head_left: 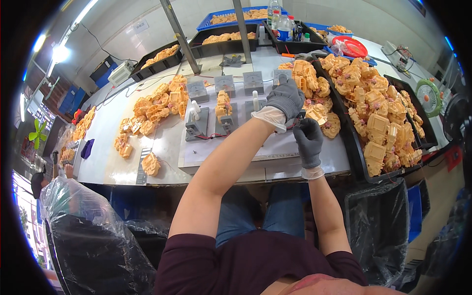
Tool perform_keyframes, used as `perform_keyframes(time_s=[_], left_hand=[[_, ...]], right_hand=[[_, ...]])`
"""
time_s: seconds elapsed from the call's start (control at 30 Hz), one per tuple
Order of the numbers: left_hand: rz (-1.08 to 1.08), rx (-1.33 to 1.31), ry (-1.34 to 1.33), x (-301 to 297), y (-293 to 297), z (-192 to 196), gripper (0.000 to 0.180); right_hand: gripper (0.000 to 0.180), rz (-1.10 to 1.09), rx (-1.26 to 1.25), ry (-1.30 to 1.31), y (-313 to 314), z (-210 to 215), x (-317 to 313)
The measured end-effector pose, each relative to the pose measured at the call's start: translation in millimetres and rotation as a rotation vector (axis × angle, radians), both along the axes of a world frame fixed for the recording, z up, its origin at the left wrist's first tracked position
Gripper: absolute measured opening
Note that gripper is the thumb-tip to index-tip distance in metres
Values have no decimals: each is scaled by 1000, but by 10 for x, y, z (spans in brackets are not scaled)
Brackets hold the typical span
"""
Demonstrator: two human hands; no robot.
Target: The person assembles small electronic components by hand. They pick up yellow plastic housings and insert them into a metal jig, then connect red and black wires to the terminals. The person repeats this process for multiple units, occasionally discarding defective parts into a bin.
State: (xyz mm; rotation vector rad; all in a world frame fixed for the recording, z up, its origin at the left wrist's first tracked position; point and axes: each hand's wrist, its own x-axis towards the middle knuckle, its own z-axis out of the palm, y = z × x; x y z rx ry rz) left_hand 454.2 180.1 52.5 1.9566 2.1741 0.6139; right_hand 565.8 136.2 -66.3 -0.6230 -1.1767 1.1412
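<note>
My left hand (286, 101), in a grey glove with a clear plastic cuff, reaches over the rightmost station of a white test board (236, 156). Its fingers are curled closed, and what they grip is hidden behind the glove. Just nearer and to the right, my right hand (309, 140), also gloved, has its fingers bent together by the same station; their hold is too small to make out. One yellow plastic housing (223, 105) stands upright in a grey clamp fixture (226, 124). Two other fixtures with white-handled levers (195, 109) flank it. Grey dial meters (223, 83) line the board's back.
Yellow housings (157, 105) lie heaped on the table to the left. A black tray (361, 167) piled with more stands at the right, with a loose pile beside the board. Bottles (284, 29), further trays and a green fan (428, 98) stand farther off. Metal posts (181, 37) rise behind.
</note>
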Motion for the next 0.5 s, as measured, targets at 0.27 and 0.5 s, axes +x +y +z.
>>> perform_keyframes(time_s=[0.27, 0.5], left_hand=[[-259, -135, 103, -265, 177, 57, 47], [-473, -22, 57, -459, 384, 52, 37]], right_hand=[[20, -31, -6, -31, 6, 31, 6], [19, -39, 20, -60, 22, -12, 9]])
